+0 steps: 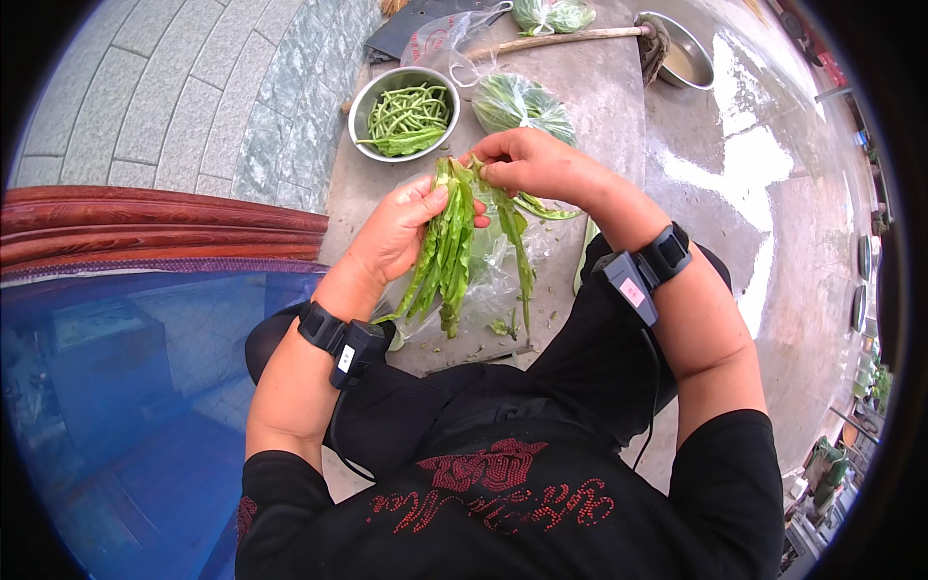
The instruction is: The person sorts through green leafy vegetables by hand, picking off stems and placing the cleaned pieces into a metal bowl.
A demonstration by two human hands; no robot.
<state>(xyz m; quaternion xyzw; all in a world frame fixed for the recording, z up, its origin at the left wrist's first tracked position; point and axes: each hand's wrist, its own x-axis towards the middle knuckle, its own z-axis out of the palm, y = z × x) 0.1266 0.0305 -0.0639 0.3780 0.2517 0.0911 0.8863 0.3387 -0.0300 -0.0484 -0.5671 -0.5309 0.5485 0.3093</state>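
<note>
My left hand grips a head of long-leaved lettuce near its stem end, with the leaves hanging down. Beside it, my right hand pinches the top of a leaf that hangs at the right of the bunch. Beyond the hands stands a metal bowl of green beans, with a green leaf lying on them. A tied clear plastic bag of greens rests just past my right hand. Under the bunch lies crumpled clear plastic.
Leaf scraps litter the concrete floor. Farther off are a wooden handle, an empty plastic bag, another bag of greens and a metal basin with liquid. At left, a red-brown wooden frame edges a blue sheet.
</note>
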